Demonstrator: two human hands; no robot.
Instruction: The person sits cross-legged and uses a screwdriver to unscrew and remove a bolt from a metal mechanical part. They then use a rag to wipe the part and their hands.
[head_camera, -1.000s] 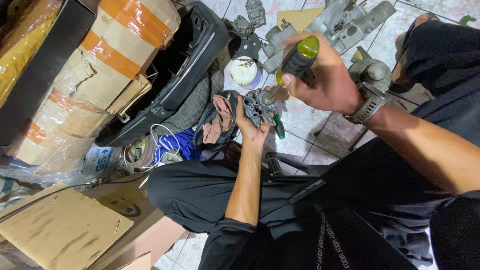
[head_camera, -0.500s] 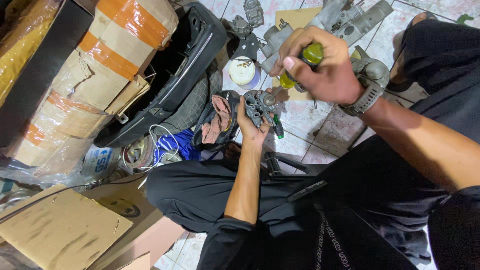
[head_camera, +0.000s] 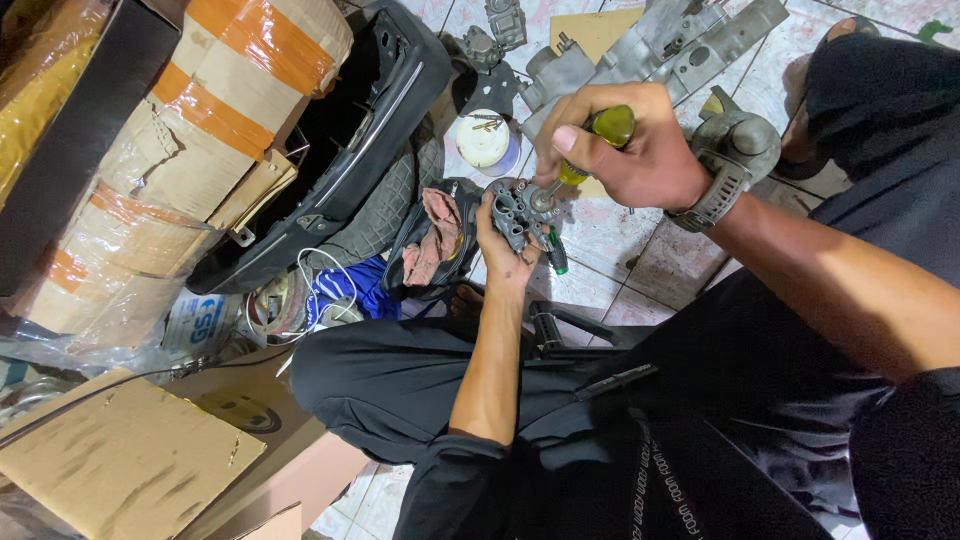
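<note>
R hand (head_camera: 625, 150) w/ screwdriver (head_camera: 590, 150) on carburetor (head_camera: 518, 212)

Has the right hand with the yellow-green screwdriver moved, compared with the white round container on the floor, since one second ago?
Yes. The right hand with the yellow-green screwdriver shifted slightly down and toward the white round container, closer to the grey metal part held by the left hand.

Informal repair workshop, floor-level. I'm sitting on a worn tiled floor (head_camera: 640, 250) with grey cast-metal engine parts (head_camera: 690, 40) scattered along its far edge, a black plastic vehicle body panel (head_camera: 390, 110) leaning by taped cardboard boxes (head_camera: 200, 130), a tyre (head_camera: 385, 205), dirty rag (head_camera: 432, 235), coiled wire (head_camera: 300, 290). Small carburettor-like metal part (head_camera: 515, 210) in my left hand (head_camera: 505, 245), screwdriver (head_camera: 590, 145) in my right hand (head_camera: 625, 150).
</note>
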